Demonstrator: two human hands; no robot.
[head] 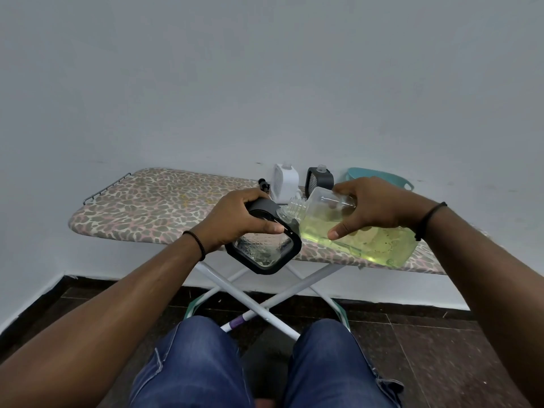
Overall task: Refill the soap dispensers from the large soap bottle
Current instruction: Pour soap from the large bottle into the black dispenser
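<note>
Far left: leopard-print fabric ironing board (153, 207), white crossed legs beneath, set against a pale wall. Left hand (235, 219) clenched around a black-framed, clear-windowed square soap dispenser (263, 245), thumb across the front, fingers over the top; forearm reaching up from lower left, wrist slightly bent, beaded band at the wrist. Dispenser held in the air just in front of the board's near edge, tilted, neck turned up and right toward the pouring bottle. A little liquid visible at the bottom of the window.

Centre, at the back of the board: a white square soap dispenser (285, 181) and a dark grey square soap dispenser (319, 179), both standing uncapped, apparently awaiting their turn. A small black pump head (264, 185) lying just left of the white one.

Right of centre: large clear plastic soap bottle (353, 231) with yellow-green liquid, tipped nearly horizontal, its threaded mouth meeting the held dispenser's neck. Right hand (376, 207) gripping it from above, thumb underneath, wrist cocked, cord bracelet at the wrist.

For a clean pour: mouths kept touching, tilt raised slowly, since the liquid pools low in the body and looks ready to surge once it reaches the neck. Best to watch the window and level off before the brim.

Far right, behind the hand: a teal plastic basin (379, 176).
</note>
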